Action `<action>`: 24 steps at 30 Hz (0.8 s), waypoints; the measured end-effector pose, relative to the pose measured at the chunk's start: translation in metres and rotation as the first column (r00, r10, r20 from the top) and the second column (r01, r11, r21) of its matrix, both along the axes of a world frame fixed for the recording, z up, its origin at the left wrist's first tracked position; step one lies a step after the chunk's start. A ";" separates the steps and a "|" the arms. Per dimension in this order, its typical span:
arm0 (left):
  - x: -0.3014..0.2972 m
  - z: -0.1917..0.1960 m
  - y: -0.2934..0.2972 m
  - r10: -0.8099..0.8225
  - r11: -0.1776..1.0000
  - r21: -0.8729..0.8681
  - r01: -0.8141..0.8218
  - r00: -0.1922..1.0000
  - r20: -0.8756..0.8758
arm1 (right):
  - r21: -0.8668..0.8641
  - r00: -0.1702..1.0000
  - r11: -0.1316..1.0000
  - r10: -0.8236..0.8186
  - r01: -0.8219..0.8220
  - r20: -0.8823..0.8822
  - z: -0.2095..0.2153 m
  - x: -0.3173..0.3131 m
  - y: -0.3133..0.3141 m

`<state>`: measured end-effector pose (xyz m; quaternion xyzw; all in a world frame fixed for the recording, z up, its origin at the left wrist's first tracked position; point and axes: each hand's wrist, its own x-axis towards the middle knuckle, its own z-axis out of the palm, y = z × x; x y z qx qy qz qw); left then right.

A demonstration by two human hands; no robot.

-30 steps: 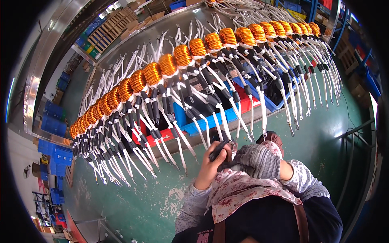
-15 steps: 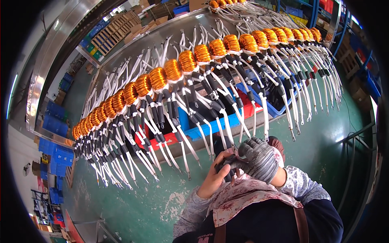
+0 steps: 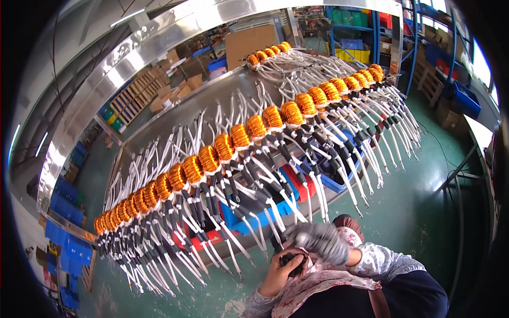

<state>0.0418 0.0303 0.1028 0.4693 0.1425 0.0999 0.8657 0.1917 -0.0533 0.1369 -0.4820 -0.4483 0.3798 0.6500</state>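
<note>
A long row of copper-wound ring coils (image 3: pixel 240 136) lies across a metal table, white leads (image 3: pixel 241 245) with black sleeves (image 3: pixel 201 213) hanging over its near edge. At the lower middle, my bare left hand (image 3: pixel 279 276) is closed round a small black bundle (image 3: pixel 291 262); it looks like short black sleeves, mostly hidden by the fingers. Just above it, my right hand (image 3: pixel 321 243), in a grey knitted glove, is by the lower ends of the nearest leads. Its fingers are smeared by motion, so any grip there is hidden.
Under the hanging leads are a blue bin (image 3: pixel 254 222), a red bin (image 3: pixel 212 237) and another blue bin (image 3: pixel 331 183). A shiny metal frame (image 3: pixel 159 46) arches over the table (image 3: pixel 154 127). More coils (image 3: pixel 269 53) sit at the far end. Blue shelving (image 3: pixel 377 37) stands far right.
The view has tilted up, showing more of the room beyond the table. My right hand has shifted left relative to the left hand, its fingers now blurred. The left hand keeps its black bundle.
</note>
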 end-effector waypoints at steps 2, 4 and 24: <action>-0.001 -0.001 -0.001 0.036 0.999 -0.017 -0.036 0.999 -0.016 | 0.053 0.947 0.994 -0.078 0.100 -0.311 0.038 0.023 0.002; -0.003 0.003 0.000 0.042 0.998 -0.034 -0.043 0.999 -0.027 | 0.022 0.932 0.996 -0.077 0.091 -0.355 0.067 0.055 -0.006; -0.004 -0.015 -0.012 0.101 0.995 0.014 -0.100 0.987 -0.123 | -0.299 0.782 0.948 -0.270 0.112 -0.562 0.039 0.179 0.030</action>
